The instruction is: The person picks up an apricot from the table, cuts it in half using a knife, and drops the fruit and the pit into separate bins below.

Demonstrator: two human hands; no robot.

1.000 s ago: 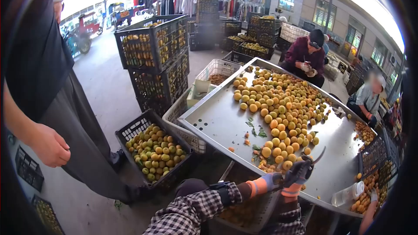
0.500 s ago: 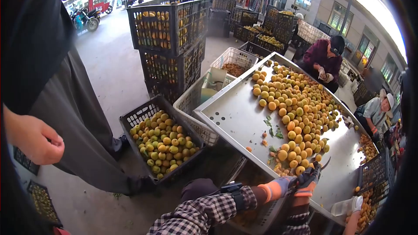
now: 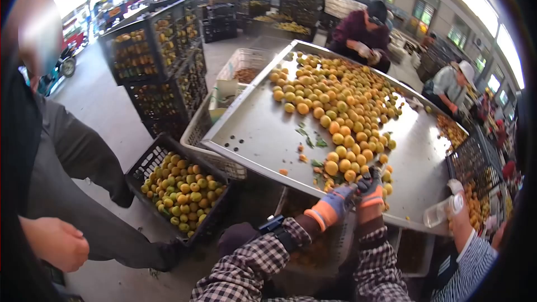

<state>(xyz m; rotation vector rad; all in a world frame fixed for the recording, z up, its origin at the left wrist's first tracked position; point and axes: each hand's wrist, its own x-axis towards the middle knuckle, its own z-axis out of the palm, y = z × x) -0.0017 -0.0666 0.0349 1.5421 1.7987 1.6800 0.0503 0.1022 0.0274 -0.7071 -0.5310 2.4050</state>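
Note:
Both my hands wear gloves with orange cuffs, close together over the near edge of a metal sorting table [image 3: 257, 159]. My left hand [image 3: 334, 204] is closed, its fingers against the right hand; what it grips is hidden. My right hand [image 3: 370, 191] has dark glove fingers curled closed. A thin curved knife stuck out from it half a second ago; its blade cannot be made out now. Just beyond my fingers lies a long heap of yellow-orange apricots [image 3: 347, 114]. Green leaves [image 3: 320, 140] and small orange scraps [image 3: 302, 157] are left of them.
A black crate [image 3: 134, 176] of greener apricots stands on the floor at left, beside a standing person [image 3: 72, 151]. Stacked full crates [image 3: 162, 67] rise behind it. Two people work across the table. At right, another person's hand [image 3: 458, 212] is by a clear plastic jar [image 3: 439, 212].
The view has swung right, so the table appears further left. The curved blade at my right hand no longer shows. The neighbour's arm at right has come further into view beside the jar.

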